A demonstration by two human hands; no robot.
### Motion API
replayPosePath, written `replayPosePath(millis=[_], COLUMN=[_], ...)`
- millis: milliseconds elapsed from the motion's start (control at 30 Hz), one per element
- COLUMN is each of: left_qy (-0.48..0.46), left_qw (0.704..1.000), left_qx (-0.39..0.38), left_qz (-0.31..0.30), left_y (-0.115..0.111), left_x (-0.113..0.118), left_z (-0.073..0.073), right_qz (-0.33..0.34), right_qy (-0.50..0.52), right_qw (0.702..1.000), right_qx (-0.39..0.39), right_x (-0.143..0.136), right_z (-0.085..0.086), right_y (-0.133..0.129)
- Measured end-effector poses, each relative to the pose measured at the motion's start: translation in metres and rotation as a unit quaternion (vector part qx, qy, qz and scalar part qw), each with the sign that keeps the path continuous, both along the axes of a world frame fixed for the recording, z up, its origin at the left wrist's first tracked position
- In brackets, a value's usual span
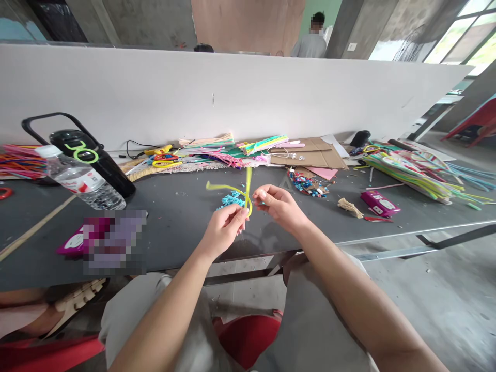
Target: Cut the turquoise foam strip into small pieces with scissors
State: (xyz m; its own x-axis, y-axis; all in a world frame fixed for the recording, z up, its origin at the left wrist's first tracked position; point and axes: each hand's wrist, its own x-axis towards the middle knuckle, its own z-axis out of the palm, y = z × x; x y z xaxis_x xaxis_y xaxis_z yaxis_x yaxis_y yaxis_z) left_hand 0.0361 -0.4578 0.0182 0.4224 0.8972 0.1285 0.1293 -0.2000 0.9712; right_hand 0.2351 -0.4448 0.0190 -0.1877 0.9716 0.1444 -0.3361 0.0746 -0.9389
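Note:
A yellow pipe cleaner [248, 187] is bent into a loop low down, with one end standing up and the other reaching left, blurred at the tip. My left hand [225, 226] pinches it at the loop between thumb and forefinger, above the front of the table. Just to the right, my right hand [282, 207] is closed with its thumb against the curled fingers, apart from the pipe cleaner. Whatever those fingertips hold, if anything, is too small to make out. Behind the left hand lies a pile of small blue pieces [232, 198] on the dark table [182, 206].
A water bottle [87, 181] and a black flask [112, 173] stand at left. Bundles of pipe cleaners [411, 175] lie at right. Cardboard [310, 152] rests by the white partition [155, 93]. A purple packet [380, 204] sits right. Someone's foot [73, 305] shows lower left.

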Motion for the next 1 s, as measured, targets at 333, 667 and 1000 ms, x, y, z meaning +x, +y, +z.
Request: replayPosePath(millis=[333,667,1000], left_qy=[0.024,0.008,-0.044], left_qw=[0.998,1.0,0.998], left_qx=[0.03,-0.001,-0.048], left_qz=[0.043,-0.014,-0.021], left_y=[0.002,0.002,0.0], left_x=[0.001,0.001,0.001], left_z=[0.001,0.003,0.009], right_qz=[0.051,0.133,0.103], right_qy=[-0.095,0.017,0.093], right_qw=[0.994,0.988,0.99], right_qx=[0.007,-0.078,-0.012], right_x=[-0.009,-0.014,-0.017], right_z=[-0.002,-0.002,-0.004], right_y=[-0.007,-0.009,-0.01])
